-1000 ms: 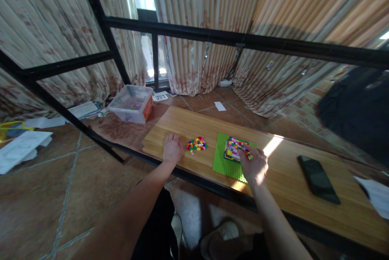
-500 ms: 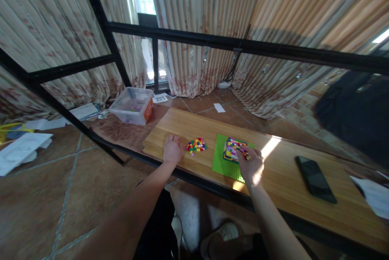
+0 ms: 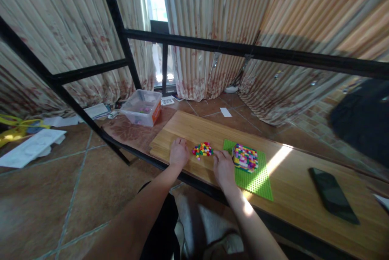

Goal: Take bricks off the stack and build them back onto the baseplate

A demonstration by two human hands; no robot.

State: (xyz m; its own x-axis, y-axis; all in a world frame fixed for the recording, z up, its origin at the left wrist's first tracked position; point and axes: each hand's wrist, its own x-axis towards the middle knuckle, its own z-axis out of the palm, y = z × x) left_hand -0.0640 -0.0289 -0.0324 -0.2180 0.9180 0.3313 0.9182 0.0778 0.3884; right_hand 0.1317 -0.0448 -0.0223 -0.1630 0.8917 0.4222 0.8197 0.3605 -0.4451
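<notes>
A small pile of loose, many-coloured toy bricks [image 3: 202,150] lies on the wooden board. Just left of it, my left hand [image 3: 179,152] rests on the wood, palm down, with its fingers loosely extended and nothing visible in them. My right hand [image 3: 224,166] is at the pile's right edge, fingers reaching toward the bricks and holding nothing that I can see. Its wrist passes over the left side of a green baseplate [image 3: 261,185]. On that plate stands a low rectangular block built of colourful bricks [image 3: 246,157], apart from my right hand.
A black phone [image 3: 332,195] lies on the right of the wooden board [image 3: 291,179]. Beyond the board's left end stands a clear plastic box [image 3: 141,108] with a few pieces inside. Black metal bars [image 3: 194,43] cross in front of the curtains. Papers lie on the tiled floor.
My right hand has left the brick block and moved left to the loose pile. My left hand stays beside the pile. The whole view has shifted somewhat, with things appearing farther right.
</notes>
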